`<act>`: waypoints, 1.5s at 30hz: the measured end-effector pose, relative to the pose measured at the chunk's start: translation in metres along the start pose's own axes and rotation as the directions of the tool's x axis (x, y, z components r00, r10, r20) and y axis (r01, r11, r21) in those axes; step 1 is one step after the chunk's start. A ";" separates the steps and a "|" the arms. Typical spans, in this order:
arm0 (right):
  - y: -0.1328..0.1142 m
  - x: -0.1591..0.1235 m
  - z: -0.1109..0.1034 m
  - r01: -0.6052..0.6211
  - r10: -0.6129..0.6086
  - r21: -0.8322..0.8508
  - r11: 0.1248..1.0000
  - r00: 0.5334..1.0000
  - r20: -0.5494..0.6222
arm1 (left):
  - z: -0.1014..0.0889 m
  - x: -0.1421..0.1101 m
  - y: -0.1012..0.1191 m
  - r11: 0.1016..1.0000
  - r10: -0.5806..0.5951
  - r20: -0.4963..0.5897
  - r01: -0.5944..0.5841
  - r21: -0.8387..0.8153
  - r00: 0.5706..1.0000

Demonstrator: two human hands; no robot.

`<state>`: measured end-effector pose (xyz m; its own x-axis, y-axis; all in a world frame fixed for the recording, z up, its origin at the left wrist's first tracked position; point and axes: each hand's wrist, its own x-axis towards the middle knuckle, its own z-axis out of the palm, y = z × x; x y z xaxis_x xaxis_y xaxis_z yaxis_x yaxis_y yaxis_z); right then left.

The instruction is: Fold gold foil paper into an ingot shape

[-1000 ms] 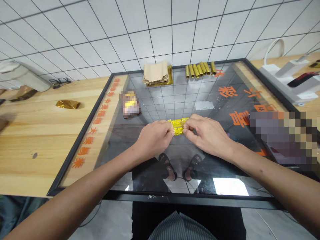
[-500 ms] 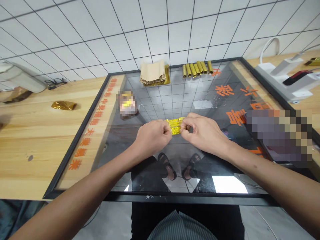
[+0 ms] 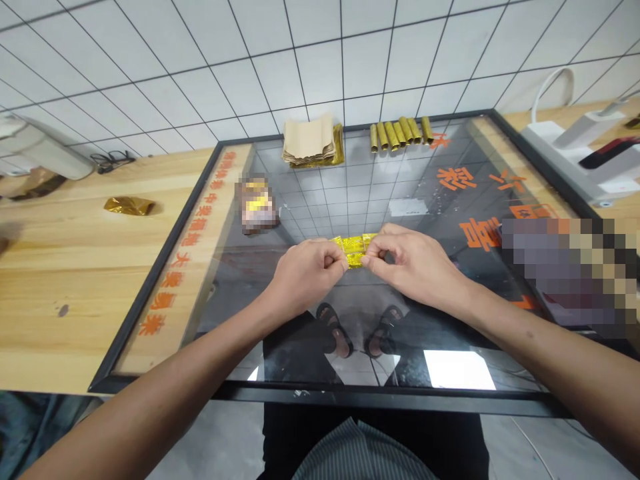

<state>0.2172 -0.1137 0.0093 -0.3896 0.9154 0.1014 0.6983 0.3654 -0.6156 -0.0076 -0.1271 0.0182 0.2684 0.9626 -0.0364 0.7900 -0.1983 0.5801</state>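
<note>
My left hand [image 3: 307,277] and right hand [image 3: 415,267] pinch a folded gold foil strip [image 3: 355,250] between them, over the glass tabletop [image 3: 340,193]. Gold foil rolls [image 3: 399,132] line the top edge, beside a kraft paper stack [image 3: 309,141]

White grid-tiled wall [image 3: 320,60] behind a wooden table [image 3: 65,287] with black-framed glass top [image 3: 153,267], grey floor [image 3: 200,447] below

The left hand [image 3: 307,275] and right hand [image 3: 415,267] hide the ends of the gold foil [image 3: 354,249], so its folds cannot be made out. A pixelated pile [image 3: 256,203] near the left side of the bench [image 3: 75,287] and a pixelated patch [image 3: 565,270] at its right are too blurred to name. The picture's edges cut off a white object [image 3: 35,147] at left and a white power strip [image 3: 575,150] at right.
</note>
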 end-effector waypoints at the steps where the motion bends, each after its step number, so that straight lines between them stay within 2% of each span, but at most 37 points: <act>1: 0.000 0.000 0.000 -0.003 0.003 -0.006 1.000 1.000 0.002 | 0.000 0.000 0.000 1.000 -0.003 0.004 0.003 0.006 1.000; 24: -0.005 0.001 0.005 -0.025 0.021 -0.084 0.996 0.999 -0.042 | -0.002 0.006 0.011 0.982 -0.133 0.035 0.127 0.137 0.991; 45: -0.008 0.002 0.006 -0.045 0.040 -0.103 0.994 0.998 -0.050 | 0.000 0.003 0.008 0.991 -0.100 0.011 0.099 0.090 0.995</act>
<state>0.2075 -0.1162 0.0093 -0.3307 0.9367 0.1153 0.7735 0.3390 -0.5355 -0.0007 -0.1261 0.0230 0.1941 0.9755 -0.1035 0.8592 -0.1181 0.4978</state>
